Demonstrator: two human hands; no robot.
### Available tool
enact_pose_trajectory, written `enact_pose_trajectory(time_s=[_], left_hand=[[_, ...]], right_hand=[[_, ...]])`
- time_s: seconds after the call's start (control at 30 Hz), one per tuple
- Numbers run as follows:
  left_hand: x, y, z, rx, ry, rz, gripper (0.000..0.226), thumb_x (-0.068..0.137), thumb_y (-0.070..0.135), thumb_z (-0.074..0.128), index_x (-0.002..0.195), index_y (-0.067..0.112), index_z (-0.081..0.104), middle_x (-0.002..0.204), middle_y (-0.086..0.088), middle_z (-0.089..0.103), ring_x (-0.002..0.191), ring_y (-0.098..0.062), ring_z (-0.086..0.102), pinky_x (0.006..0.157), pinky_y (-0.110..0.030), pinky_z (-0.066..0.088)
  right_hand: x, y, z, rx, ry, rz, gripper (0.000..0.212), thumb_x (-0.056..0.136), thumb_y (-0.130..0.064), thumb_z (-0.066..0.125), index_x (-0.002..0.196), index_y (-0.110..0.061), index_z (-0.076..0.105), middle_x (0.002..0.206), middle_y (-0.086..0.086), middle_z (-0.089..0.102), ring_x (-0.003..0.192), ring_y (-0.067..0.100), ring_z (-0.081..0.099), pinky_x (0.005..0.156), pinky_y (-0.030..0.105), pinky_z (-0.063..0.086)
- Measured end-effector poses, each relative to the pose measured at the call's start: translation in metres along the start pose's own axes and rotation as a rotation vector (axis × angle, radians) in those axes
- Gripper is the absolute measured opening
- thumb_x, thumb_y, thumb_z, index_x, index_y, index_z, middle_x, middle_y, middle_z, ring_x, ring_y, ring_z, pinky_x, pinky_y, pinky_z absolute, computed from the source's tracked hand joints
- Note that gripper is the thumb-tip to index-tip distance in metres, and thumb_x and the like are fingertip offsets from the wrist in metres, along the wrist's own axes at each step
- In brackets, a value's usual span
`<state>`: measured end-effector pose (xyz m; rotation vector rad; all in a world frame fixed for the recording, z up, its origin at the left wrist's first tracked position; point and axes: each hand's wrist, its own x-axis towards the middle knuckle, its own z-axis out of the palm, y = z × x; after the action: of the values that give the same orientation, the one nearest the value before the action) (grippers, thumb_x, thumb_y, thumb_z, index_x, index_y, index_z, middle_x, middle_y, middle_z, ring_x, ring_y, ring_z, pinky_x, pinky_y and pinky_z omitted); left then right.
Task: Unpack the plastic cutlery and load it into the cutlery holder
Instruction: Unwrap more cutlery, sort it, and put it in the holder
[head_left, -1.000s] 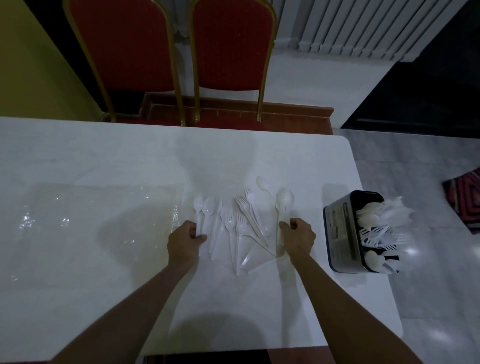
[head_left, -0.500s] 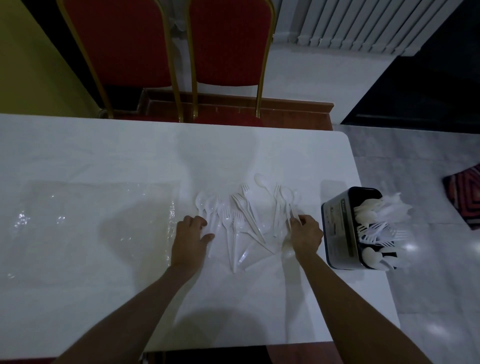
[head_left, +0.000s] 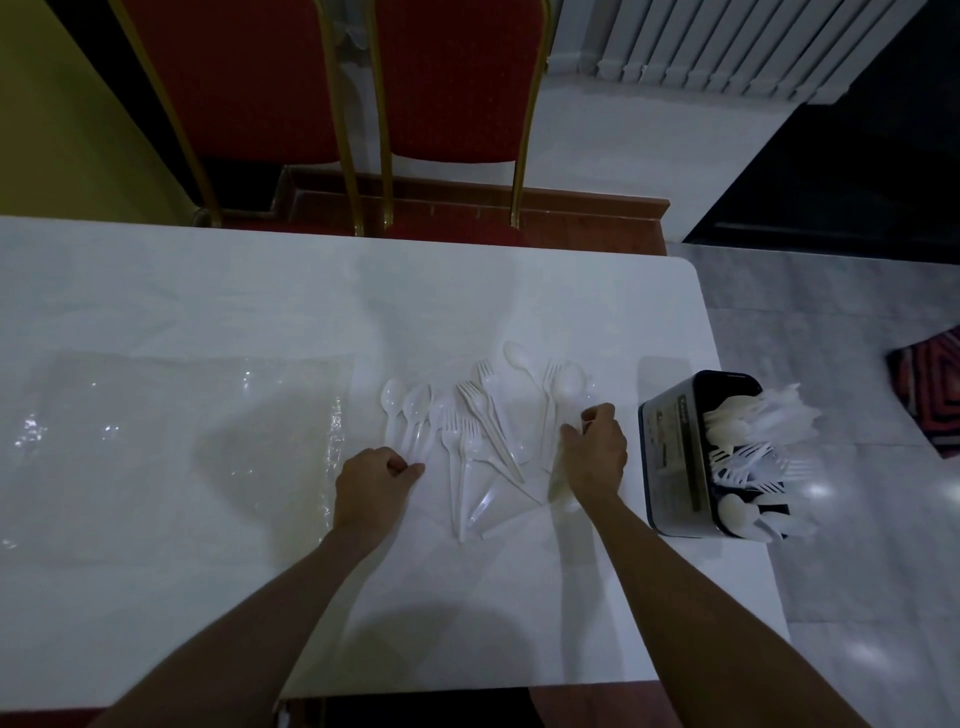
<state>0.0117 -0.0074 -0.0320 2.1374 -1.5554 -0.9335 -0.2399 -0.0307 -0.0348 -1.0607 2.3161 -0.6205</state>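
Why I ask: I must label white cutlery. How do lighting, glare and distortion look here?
Head view: the light is dim and bluish, so the white cutlery barely separates from the white table; glare specks dot the clear wrap and the floor; a soft shadow darkens the table's near edge; wide-angle bowing curves its edges; little blur.

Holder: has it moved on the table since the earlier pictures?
No. The holder stands as before at the right edge of the table, about halfway along that edge, with its outer side over the floor.
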Motion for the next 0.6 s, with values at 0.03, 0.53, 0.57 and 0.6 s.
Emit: enact_pose_trajectory(time_s=[0.03,0.53,0.57,0.6], left_hand=[[0.000,0.000,0.000,-0.007,0.002,0.003,0.021,0.078,0.029,0.073,0.076,0.009,0.072,0.072,-0.003,0.069,0.069,-0.018,0.061,0.065,-0.024,0.039],[-0.009,0.020,0.006,-0.040,-0.021,0.079,0.023,0.080,0.031,0.072,0.070,0.014,0.061,0.061,0.004,0.061,0.058,-0.008,0.057,0.055,-0.017,0.038],[-0.009,0.021,0.007,-0.023,-0.032,0.090,0.024,0.079,0.033,0.072,0.070,0.013,0.063,0.061,0.005,0.062,0.058,-0.008,0.058,0.056,-0.017,0.039],[-0.010,0.023,0.009,-0.004,-0.050,0.095,0.026,0.079,0.036,0.072,0.070,0.013,0.065,0.061,0.004,0.063,0.058,-0.008,0.059,0.057,-0.018,0.041]], right_hand=[[0.000,0.001,-0.002,0.025,0.030,0.012,0.019,0.091,-0.014,0.060,0.106,-0.007,0.050,0.100,0.012,0.062,0.093,0.028,0.062,0.083,0.039,0.053],[0.004,-0.019,0.011,-0.139,-0.111,-0.102,0.028,0.091,-0.028,0.063,0.104,-0.005,0.056,0.102,0.010,0.058,0.092,0.026,0.060,0.081,0.040,0.053],[0.005,-0.019,0.012,-0.147,-0.118,-0.070,0.030,0.091,-0.028,0.062,0.107,-0.004,0.054,0.103,0.011,0.059,0.093,0.027,0.061,0.081,0.039,0.052],[0.007,-0.017,0.013,-0.160,-0.122,-0.050,0.029,0.093,-0.027,0.060,0.108,-0.003,0.054,0.103,0.012,0.060,0.093,0.027,0.062,0.080,0.037,0.051]])
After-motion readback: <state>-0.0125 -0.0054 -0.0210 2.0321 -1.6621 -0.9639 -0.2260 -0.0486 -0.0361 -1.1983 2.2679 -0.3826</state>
